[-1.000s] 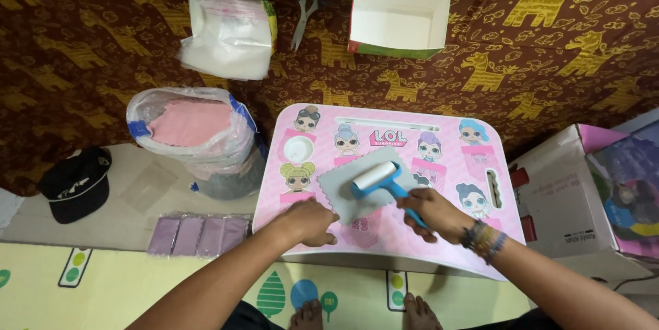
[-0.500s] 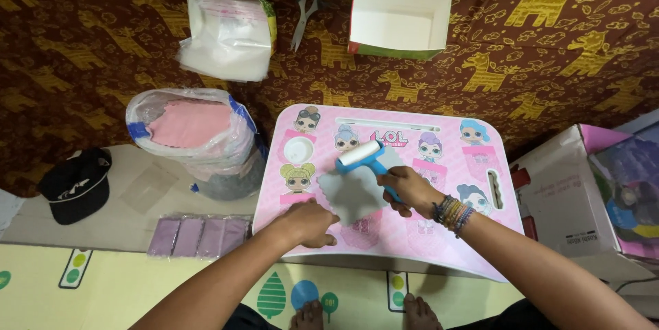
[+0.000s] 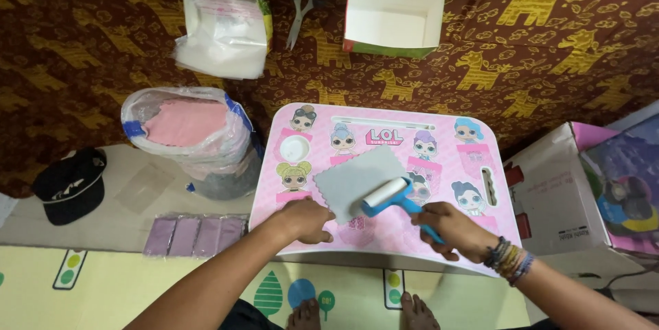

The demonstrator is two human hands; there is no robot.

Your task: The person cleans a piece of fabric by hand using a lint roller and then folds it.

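Note:
A small pink lap table (image 3: 446, 247) with cartoon doll pictures stands in front of me. On it lies a pale blue-grey square cloth (image 3: 353, 177) with zigzag edges. My left hand (image 3: 302, 220) presses down on the cloth's near left corner. My right hand (image 3: 449, 228) grips the blue handle of a lint roller (image 3: 388, 196), whose white drum rests on the cloth's right edge.
A clear bag of pink cloths (image 3: 185, 131) stands left of the table. Several purple packets (image 3: 195, 235) lie by a black cap (image 3: 68, 184). A bag of clear sleeves (image 3: 223, 31), scissors (image 3: 302, 0) and an open white box (image 3: 392, 19) sit farther away. Cardboard boxes (image 3: 583, 192) stand at right.
The roller went up the cloth away from me, then came back down to the cloth's right edge. My left hand stayed on the cloth's corner.

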